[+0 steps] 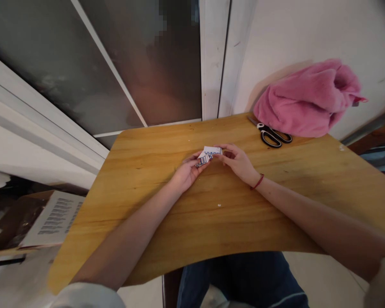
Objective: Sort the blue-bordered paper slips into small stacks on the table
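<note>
Over the middle of the wooden table (167,222), both hands hold a small piece of white paper or card (212,150) with blue printed figures. My left hand (188,171) is closed on its near left part, where a boxy, window-like blue print (204,160) shows. From the right, my right hand (236,160) pinches the piece's right end between thumb and fingers; a red string bracelet (258,182) circles that wrist. The piece looks folded or made of two parts at an angle, but I cannot tell which.
Black-handled scissors (272,134) lie at the back right, beside a fluffy pink bag or cloth (308,100) against the wall. A tiny white scrap (219,205) rests on the table in front of my hands. At lower left stands an open cardboard box (53,220).
</note>
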`<state>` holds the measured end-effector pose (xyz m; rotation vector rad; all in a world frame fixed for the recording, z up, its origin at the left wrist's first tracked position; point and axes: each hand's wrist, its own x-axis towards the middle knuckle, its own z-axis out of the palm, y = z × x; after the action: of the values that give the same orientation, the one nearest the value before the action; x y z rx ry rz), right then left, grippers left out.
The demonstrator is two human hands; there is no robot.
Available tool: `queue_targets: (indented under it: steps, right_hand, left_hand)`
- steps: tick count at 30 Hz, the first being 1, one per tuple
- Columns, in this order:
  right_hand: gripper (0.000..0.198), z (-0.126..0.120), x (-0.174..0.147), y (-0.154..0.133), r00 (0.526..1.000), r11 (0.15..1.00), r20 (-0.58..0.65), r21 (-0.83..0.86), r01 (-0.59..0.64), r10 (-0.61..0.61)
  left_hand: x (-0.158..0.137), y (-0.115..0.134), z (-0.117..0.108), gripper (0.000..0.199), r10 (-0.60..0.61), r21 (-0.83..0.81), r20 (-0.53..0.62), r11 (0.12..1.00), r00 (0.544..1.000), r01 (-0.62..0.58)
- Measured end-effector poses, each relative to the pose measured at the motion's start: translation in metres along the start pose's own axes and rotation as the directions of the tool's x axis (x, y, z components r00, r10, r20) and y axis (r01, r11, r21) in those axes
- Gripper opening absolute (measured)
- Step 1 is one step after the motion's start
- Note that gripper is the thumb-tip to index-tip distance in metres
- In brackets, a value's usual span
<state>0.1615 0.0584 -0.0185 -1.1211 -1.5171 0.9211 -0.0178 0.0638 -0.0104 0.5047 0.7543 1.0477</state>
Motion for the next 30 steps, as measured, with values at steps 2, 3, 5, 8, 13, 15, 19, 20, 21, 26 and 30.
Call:
queue_targets:
  steps: [2, 3, 5, 8, 13, 15, 19, 20, 21, 26, 30]
  right_hand:
    - [0.038, -0.001, 0.001, 0.002, 0.997, 0.999, -0.065, -0.002, -0.033, 0.032]
    - [0.038, -0.002, 0.002, 0.003, 0.995, 0.999, -0.090, -0.011, -0.044, 0.043]
    - [0.036, -0.002, 0.002, 0.005, 0.994, 0.998, -0.104, -0.033, -0.047, 0.044]
    - [0.031, -0.001, -0.001, 0.002, 0.998, 0.992, -0.057, -0.122, 0.022, -0.029]
    - [0.026, 0.004, -0.007, -0.006, 0.983, 0.950, 0.067, -0.254, 0.184, -0.173]
    - [0.027, 0.005, -0.008, -0.008, 0.978, 0.941, 0.084, -0.266, 0.209, -0.193]
    - [0.027, 0.005, -0.007, -0.006, 0.975, 0.931, 0.104, -0.291, 0.219, -0.197]
    - [0.027, 0.004, -0.006, -0.005, 0.973, 0.928, 0.113, -0.297, 0.224, -0.199]
    - [0.027, 0.004, -0.006, -0.004, 0.971, 0.925, 0.127, -0.300, 0.233, -0.204]
    - [0.027, 0.004, -0.005, 0.000, 0.962, 0.919, 0.183, -0.304, 0.252, -0.204]
    - [0.027, 0.004, -0.004, 0.002, 0.970, 0.930, 0.170, -0.294, 0.220, -0.176]
  left_hand:
    - [0.001, 0.002, -0.001, 0.029, 0.009, -0.021, -0.031, 1.000, 0.999, -0.009]
    - [0.001, 0.003, -0.001, 0.028, 0.011, -0.036, -0.046, 0.999, 0.999, -0.013]
    - [0.002, 0.004, -0.002, 0.026, 0.011, -0.065, -0.062, 0.998, 0.998, -0.015]
    - [0.005, 0.004, -0.003, 0.025, 0.025, -0.096, -0.083, 0.995, 0.996, -0.033]
    - [0.006, 0.001, -0.003, 0.025, 0.029, -0.035, -0.067, 0.999, 0.997, -0.031]
    - [0.005, 0.001, -0.003, 0.024, 0.027, -0.009, -0.038, 1.000, 0.999, -0.027]
    - [0.002, 0.002, 0.000, 0.023, 0.022, 0.015, -0.034, 1.000, 0.999, -0.022]
    - [0.001, 0.002, 0.001, 0.022, 0.019, 0.024, -0.027, 1.000, 0.999, -0.019]
    - [0.000, 0.002, 0.001, 0.022, 0.012, 0.038, -0.014, 0.999, 1.000, -0.012]
    - [-0.002, 0.001, 0.003, 0.022, -0.045, 0.105, 0.052, 0.994, 0.998, 0.040]
    - [-0.003, 0.001, 0.002, 0.023, -0.056, 0.115, 0.072, 0.992, 0.996, 0.047]
